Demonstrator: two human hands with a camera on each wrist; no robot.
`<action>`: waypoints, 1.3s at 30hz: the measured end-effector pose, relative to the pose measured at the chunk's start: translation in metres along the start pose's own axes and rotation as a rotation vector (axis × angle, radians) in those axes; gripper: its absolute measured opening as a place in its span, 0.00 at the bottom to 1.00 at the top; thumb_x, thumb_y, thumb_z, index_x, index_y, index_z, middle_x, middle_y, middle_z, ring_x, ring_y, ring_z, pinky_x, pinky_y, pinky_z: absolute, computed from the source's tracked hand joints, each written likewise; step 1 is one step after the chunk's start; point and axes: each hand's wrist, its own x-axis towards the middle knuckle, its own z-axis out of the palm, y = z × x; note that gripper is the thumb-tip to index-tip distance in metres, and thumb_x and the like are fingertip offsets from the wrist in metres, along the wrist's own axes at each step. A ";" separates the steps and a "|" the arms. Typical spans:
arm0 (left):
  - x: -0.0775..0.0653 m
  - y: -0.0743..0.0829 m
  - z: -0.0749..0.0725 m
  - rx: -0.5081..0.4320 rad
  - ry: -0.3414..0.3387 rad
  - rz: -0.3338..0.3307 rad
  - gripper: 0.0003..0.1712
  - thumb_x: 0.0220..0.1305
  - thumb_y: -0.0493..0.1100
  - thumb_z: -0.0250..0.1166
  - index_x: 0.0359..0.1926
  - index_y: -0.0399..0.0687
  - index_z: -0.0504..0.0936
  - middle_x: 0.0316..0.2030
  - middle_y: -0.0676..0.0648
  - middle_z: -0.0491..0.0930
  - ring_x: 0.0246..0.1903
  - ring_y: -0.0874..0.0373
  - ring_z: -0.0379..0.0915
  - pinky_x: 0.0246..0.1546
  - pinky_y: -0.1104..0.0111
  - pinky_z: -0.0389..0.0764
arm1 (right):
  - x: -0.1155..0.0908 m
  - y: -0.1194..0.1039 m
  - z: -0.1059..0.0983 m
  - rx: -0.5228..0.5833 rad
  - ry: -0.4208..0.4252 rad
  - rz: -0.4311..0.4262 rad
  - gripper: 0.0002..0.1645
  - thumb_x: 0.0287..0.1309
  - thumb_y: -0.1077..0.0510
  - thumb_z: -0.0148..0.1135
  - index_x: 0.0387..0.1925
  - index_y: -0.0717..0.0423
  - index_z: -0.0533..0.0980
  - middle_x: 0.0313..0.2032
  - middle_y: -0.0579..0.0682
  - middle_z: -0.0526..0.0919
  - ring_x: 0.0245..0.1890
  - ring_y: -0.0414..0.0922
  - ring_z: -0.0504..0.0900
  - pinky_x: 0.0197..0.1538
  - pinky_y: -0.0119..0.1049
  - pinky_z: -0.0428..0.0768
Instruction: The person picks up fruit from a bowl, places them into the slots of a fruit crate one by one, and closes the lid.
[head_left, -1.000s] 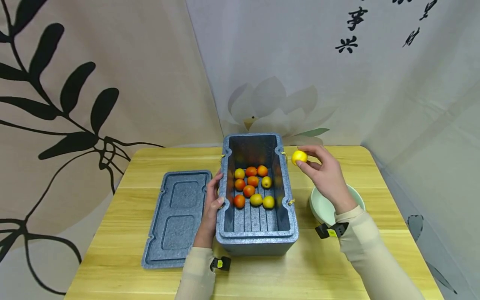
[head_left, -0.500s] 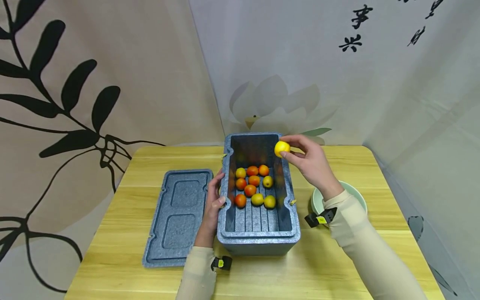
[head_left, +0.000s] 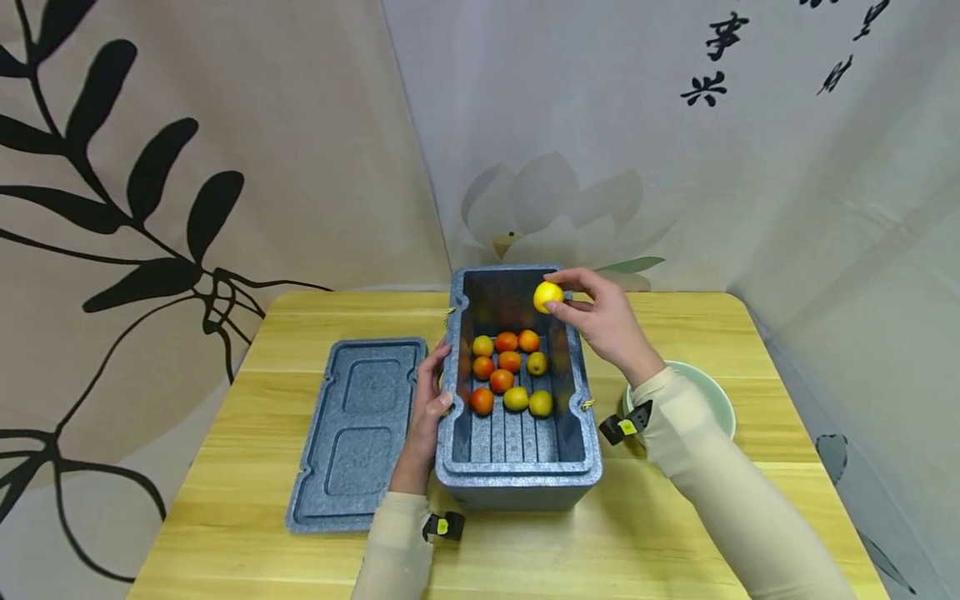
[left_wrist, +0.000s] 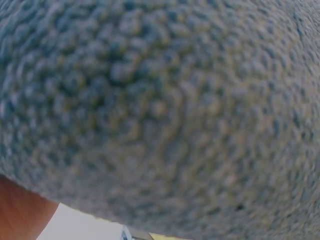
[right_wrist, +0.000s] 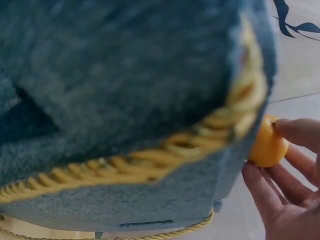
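Observation:
A grey-blue speckled foam box [head_left: 517, 479], its top uncovered, stands in the middle of the table. Several small red-orange fruits [head_left: 502, 381] and yellow fruits [head_left: 540, 403] lie on its ribbed floor. My right hand [head_left: 603, 321] pinches another small yellow fruit [head_left: 548, 297] between thumb and fingers, above the far right part of the box. In the right wrist view, the box wall partly hides this fruit [right_wrist: 268, 145]. My left hand [head_left: 427, 417] presses the box's left side, thumb at the rim. Foam wall [left_wrist: 165, 110] fills most of the left wrist view.
The box's matching lid [head_left: 367, 433] lies flat on the wooden table [head_left: 225, 500], left of the box. A pale green bowl [head_left: 716, 396] sits at the right, partly covered by the right forearm. Yellow rope [right_wrist: 150, 167] runs along the box's right side.
My right hand has carried the yellow fruit leftward, from beside the box to above its opening. The left hand stays at the box's left side.

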 end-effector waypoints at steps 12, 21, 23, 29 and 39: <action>-0.001 0.001 0.001 -0.030 -0.006 -0.025 0.39 0.58 0.44 0.48 0.70 0.33 0.57 0.74 0.41 0.49 0.72 0.46 0.42 0.66 0.47 0.44 | 0.006 0.007 0.009 -0.070 -0.038 0.054 0.21 0.62 0.62 0.64 0.57 0.59 0.76 0.52 0.55 0.78 0.53 0.51 0.77 0.53 0.41 0.77; -0.001 0.001 0.000 -0.007 -0.013 0.005 0.38 0.58 0.44 0.47 0.69 0.31 0.56 0.74 0.37 0.49 0.72 0.43 0.41 0.65 0.43 0.40 | 0.005 0.012 0.014 -0.070 -0.044 -0.003 0.22 0.61 0.66 0.63 0.57 0.62 0.75 0.54 0.56 0.75 0.55 0.53 0.76 0.54 0.43 0.76; -0.001 0.000 0.000 -0.019 -0.009 0.007 0.39 0.58 0.44 0.48 0.69 0.30 0.56 0.74 0.37 0.49 0.71 0.43 0.42 0.65 0.44 0.42 | 0.004 0.013 0.014 -0.073 -0.053 -0.026 0.22 0.61 0.68 0.63 0.57 0.62 0.75 0.54 0.56 0.74 0.56 0.54 0.75 0.55 0.44 0.75; -0.002 0.002 0.000 -0.020 -0.009 -0.022 0.39 0.59 0.44 0.49 0.70 0.33 0.56 0.74 0.38 0.49 0.72 0.44 0.42 0.66 0.46 0.43 | -0.003 0.012 0.014 -0.103 -0.051 -0.047 0.21 0.62 0.65 0.62 0.57 0.58 0.75 0.55 0.53 0.74 0.58 0.55 0.74 0.58 0.44 0.73; -0.010 0.015 -0.015 0.058 -0.036 -0.123 0.33 0.70 0.36 0.49 0.74 0.38 0.54 0.73 0.40 0.54 0.71 0.43 0.47 0.67 0.45 0.46 | -0.055 0.007 0.007 0.000 0.194 -0.080 0.16 0.65 0.67 0.57 0.54 0.65 0.76 0.53 0.57 0.78 0.55 0.55 0.76 0.57 0.39 0.74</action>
